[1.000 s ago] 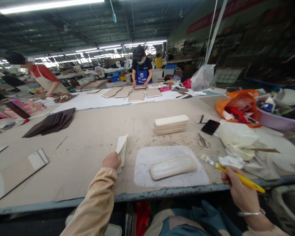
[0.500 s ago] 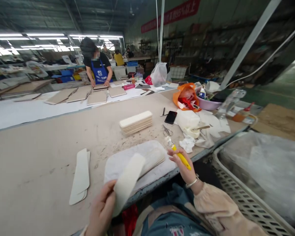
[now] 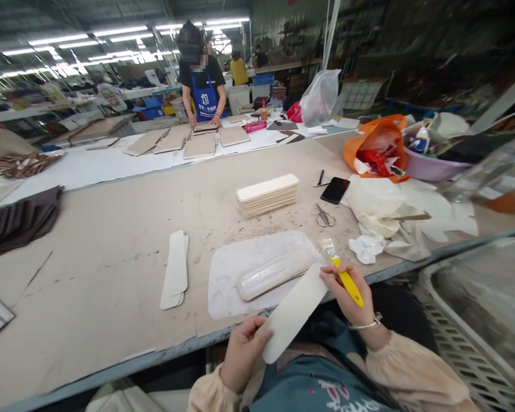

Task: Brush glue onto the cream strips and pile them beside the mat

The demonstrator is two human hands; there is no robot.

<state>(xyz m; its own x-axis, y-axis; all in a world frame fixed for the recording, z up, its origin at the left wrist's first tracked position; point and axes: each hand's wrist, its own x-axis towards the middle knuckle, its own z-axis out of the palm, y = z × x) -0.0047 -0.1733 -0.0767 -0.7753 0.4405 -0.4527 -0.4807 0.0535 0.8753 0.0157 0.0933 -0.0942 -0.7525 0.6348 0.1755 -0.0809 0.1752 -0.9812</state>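
My left hand [image 3: 245,350] is closed on the lower end of a pale, round-ended strip [image 3: 295,313], tilted in front of the table edge. My right hand [image 3: 355,296] grips a yellow-handled brush [image 3: 348,282], its bristles pointing away from me, while its thumb and fingertips touch the strip's upper end. Beyond the strip, a white sheet [image 3: 224,286] lies on the table, bearing a pile of similar strips with a shiny wet-looking top [image 3: 274,273]. Two or more loose strips [image 3: 174,272] overlap to the left. A neat stack of strips [image 3: 268,197] sits farther back.
Scissors [image 3: 325,217], a black phone [image 3: 335,190], crumpled white paper [image 3: 367,248] and an orange bag [image 3: 375,149] lie to the right. A white plastic crate [image 3: 463,349] stands beside me. Dark stacked pieces [image 3: 23,220] are at left. Across the table, a co-worker [image 3: 203,86] handles flat boards.
My left hand has brought the strip rightward, and my right hand's fingers now touch its upper end. The brush stays in my right hand. The view has shifted left.
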